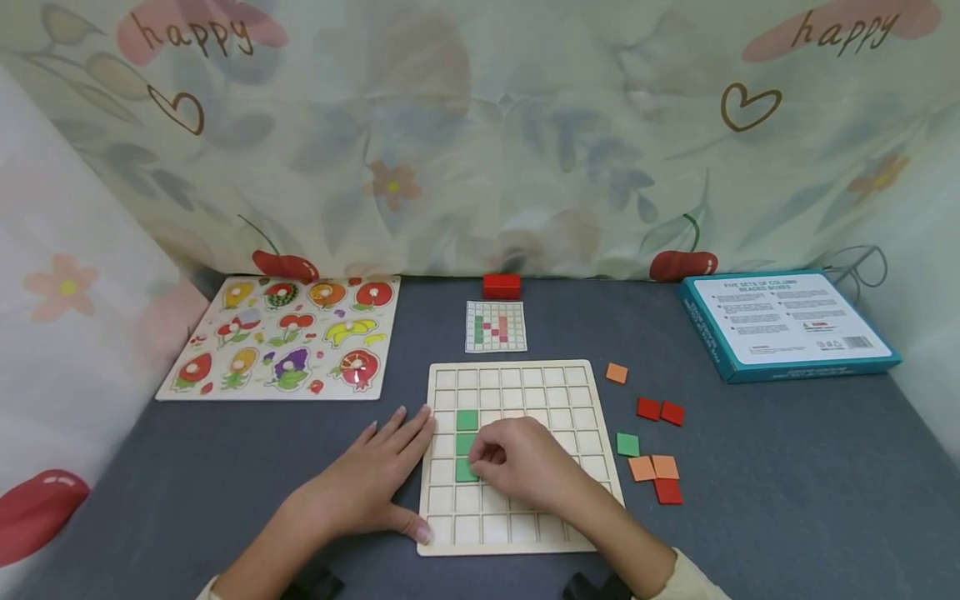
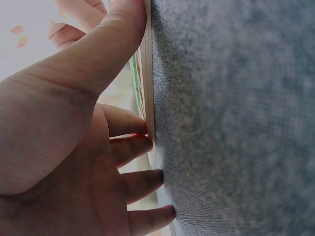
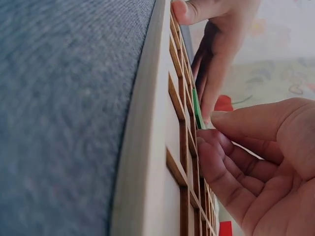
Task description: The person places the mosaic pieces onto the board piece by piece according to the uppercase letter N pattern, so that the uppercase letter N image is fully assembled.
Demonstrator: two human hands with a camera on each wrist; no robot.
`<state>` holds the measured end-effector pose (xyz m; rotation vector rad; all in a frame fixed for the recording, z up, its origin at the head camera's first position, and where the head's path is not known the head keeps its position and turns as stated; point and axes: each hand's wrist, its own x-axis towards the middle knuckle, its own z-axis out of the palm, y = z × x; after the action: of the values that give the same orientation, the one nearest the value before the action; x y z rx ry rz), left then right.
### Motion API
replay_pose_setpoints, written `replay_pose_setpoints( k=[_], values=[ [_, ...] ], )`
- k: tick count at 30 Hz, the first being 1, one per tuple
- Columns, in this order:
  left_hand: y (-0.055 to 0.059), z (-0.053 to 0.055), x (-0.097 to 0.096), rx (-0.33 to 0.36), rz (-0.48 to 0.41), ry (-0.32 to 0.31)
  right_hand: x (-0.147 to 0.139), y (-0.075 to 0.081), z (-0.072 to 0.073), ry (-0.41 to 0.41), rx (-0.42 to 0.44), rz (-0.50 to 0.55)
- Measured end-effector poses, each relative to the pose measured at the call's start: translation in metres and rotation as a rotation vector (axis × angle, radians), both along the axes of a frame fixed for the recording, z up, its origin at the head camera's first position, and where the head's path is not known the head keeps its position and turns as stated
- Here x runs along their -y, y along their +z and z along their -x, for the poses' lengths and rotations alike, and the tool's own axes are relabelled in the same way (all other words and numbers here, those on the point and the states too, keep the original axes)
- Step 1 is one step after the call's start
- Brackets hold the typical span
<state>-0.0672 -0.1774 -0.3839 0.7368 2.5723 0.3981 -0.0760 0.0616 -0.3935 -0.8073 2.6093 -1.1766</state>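
A wooden grid board lies flat on the table. Three green square tiles sit in a line in one of its left columns. My left hand rests at the board's left edge, fingers spread, with the thumb on the lower left corner. Over the lowest green tile, my right hand has its bent fingertips down at the board. In the right wrist view its thumb and index finger stand slightly apart beside a green tile, with nothing visible between them. Part of the grid is hidden beneath that hand.
Right of the board lie loose orange tiles, red tiles and a green tile. Behind it are a pattern card and a red block. A fruit puzzle board lies left, a teal box right.
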Motion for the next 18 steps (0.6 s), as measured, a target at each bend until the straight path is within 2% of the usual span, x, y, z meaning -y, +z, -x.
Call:
replay_pose_setpoints(
  k=[5,10,18],
  values=[
    [-0.001,0.000,0.000,0.009,-0.004,0.001,-0.010,0.000,-0.001,0.020,0.055,0.055],
    [-0.001,0.000,-0.001,0.019,0.012,0.003,-0.031,0.000,-0.001,-0.023,0.094,0.077],
    [0.000,0.001,0.001,0.019,0.005,0.000,-0.080,0.004,0.001,-0.083,0.080,0.026]
  ],
)
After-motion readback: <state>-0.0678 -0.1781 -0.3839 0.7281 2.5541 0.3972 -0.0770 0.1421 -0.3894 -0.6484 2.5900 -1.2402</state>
